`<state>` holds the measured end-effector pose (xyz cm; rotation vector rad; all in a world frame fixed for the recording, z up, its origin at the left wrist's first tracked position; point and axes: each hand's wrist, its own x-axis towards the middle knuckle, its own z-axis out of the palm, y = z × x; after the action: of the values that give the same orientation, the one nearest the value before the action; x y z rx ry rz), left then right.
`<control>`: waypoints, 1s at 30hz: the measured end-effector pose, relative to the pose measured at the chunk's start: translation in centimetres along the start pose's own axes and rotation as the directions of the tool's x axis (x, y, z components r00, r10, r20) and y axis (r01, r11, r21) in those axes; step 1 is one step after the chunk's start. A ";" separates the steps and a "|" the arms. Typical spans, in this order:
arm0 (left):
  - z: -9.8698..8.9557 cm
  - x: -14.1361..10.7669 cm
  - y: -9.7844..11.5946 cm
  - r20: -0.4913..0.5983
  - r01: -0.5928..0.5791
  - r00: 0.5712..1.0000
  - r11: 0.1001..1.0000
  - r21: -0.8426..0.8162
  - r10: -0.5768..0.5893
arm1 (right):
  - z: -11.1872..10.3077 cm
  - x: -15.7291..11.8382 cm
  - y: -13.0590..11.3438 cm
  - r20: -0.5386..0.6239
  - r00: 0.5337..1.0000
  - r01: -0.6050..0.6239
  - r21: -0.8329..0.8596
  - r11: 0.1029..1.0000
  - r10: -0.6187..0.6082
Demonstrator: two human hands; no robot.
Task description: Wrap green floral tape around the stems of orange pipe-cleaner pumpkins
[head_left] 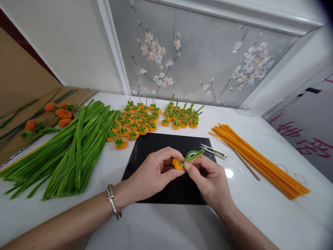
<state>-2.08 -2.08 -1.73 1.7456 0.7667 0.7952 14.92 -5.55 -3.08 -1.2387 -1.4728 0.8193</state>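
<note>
Over a black mat (166, 191), my left hand (153, 173) pinches a small orange fuzzy piece (178, 164) between thumb and fingers. My right hand (210, 177) is closed on a green fuzzy stem (195, 156) that meets the orange piece at its right side. Just behind my right hand lies a roll of green tape (191, 153), partly covered by the stem and fingers. Small metal snips (214, 152) rest across the mat's right edge.
Green pipe cleaners (70, 152) are heaped at left, orange ones (260, 159) lie at right. Several small orange-and-green pieces (132, 125) stand behind the mat, with more (183, 116) beside them. Orange flowers (63, 113) lie at far left. A floral wall panel (192, 52) rises behind.
</note>
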 end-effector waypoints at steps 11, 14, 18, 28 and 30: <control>-1.0 0.1 0.8 0.131 0.190 0.975 0.979 -0.075 -0.180 | -0.8 0.3 0.3 0.138 0.982 0.148 -0.154 0.977 -0.128; -1.0 0.1 0.8 0.174 0.255 0.960 0.938 -0.235 -0.218 | -0.5 0.2 0.2 0.098 0.966 0.254 -0.213 0.943 -0.238; -1.1 0.2 1.1 0.223 0.309 0.943 0.898 -0.312 -0.247 | -0.1 -0.1 0.1 0.017 0.975 0.219 -0.210 0.953 -0.221; -1.4 0.2 1.1 0.294 0.355 0.924 0.834 -0.422 -0.244 | -0.6 0.2 -0.3 0.079 0.926 0.378 -0.156 0.913 -0.370; -1.3 0.1 1.5 0.242 0.275 0.949 0.907 -0.320 -0.203 | -0.6 0.2 -0.1 0.053 0.931 0.365 -0.200 0.909 -0.362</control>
<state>-2.89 -1.73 0.04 1.3550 0.6411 0.5353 15.44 -5.46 -2.79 -1.0585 -1.7684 0.4332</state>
